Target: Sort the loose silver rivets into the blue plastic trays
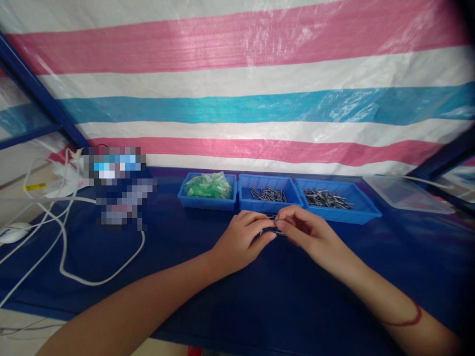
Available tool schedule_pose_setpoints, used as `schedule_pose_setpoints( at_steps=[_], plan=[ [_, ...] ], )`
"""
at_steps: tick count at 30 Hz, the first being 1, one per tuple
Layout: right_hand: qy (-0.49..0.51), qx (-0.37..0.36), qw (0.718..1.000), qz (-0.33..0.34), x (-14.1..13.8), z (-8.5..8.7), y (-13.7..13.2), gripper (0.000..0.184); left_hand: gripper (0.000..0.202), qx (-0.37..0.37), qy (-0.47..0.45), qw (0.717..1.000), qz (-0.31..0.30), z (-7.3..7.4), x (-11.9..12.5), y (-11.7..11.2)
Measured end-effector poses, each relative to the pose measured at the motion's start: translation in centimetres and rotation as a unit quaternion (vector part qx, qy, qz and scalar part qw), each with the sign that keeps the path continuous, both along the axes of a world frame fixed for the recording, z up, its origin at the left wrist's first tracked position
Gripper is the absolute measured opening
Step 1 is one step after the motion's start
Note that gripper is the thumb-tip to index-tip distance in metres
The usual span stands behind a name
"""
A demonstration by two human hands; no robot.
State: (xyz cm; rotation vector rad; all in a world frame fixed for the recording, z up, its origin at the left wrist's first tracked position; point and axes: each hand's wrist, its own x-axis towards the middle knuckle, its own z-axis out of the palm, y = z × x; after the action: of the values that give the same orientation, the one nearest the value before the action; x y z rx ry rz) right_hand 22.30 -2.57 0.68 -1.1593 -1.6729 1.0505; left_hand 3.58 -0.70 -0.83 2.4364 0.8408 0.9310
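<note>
Fingertips almost together, my left hand (pixel 245 235) and my right hand (pixel 306 230) meet low over the blue table, just in front of the middle bin. Both are closed in a pinch; what lies between the fingertips is too small and too covered to name. Thin dark metal pins (pixel 273 230) show between and beneath the fingers, and I cannot tell whether they are held or lying on the table. Behind the hands, the middle blue bin (pixel 245 201) contains loose metal pins (pixel 272 195). More pins (pixel 326 199) fill part of the right blue bin (pixel 361 213).
The left blue bin (pixel 206 202) holds green and clear plastic bags (pixel 208 186). A clear plastic lid (pixel 406 195) lies at the right. White cables (pixel 65 237) and a white mouse (pixel 15 232) occupy the left side. A striped sheet (pixel 237 109) hangs behind the table (pixel 297 306).
</note>
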Motion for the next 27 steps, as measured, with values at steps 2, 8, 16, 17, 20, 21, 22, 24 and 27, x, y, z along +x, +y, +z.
schedule_pose_setpoints(
  at_steps=[2,8,16,17,20,21,22,24,27],
  plan=[
    [0.02,-0.017,1.0,0.012,-0.2,-0.2,-0.1,0.02,0.024,-0.011,-0.019,1.0,0.0,-0.2,0.0,0.2],
    [0.031,-0.02,0.999,0.007,-0.6,-0.9,-0.2,0.019,0.017,-0.055,-0.057,0.997,0.001,-0.7,0.0,0.7],
    [-0.018,0.056,0.997,-0.046,-0.6,-1.0,-0.4,0.016,0.017,-0.049,-0.037,0.998,-0.002,-0.5,0.1,0.6],
    [-0.029,0.067,0.996,-0.052,-0.6,-1.0,-0.5,0.015,0.017,-0.048,-0.038,0.998,-0.002,-0.4,0.1,0.6],
    [-0.042,0.092,0.993,-0.058,-0.7,-0.8,-0.5,0.014,0.017,-0.046,-0.039,0.998,-0.003,-0.4,0.1,0.5],
    [-0.043,0.099,0.993,-0.057,-0.7,-0.8,-0.6,0.013,0.016,-0.046,-0.039,0.998,-0.005,-0.4,0.1,0.6],
    [-0.045,0.103,0.992,-0.055,-0.8,-0.8,-0.6,0.013,0.016,-0.048,-0.039,0.998,-0.006,-0.5,0.1,0.6],
    [-0.049,0.113,0.991,-0.052,-0.8,-0.7,-0.6,0.012,0.016,-0.058,-0.045,0.997,-0.001,-0.5,0.1,0.7],
    [-0.066,0.133,0.987,-0.059,-0.5,-0.5,-0.4,0.011,0.015,-0.085,-0.066,0.994,0.017,-0.6,0.1,0.7]
  ],
)
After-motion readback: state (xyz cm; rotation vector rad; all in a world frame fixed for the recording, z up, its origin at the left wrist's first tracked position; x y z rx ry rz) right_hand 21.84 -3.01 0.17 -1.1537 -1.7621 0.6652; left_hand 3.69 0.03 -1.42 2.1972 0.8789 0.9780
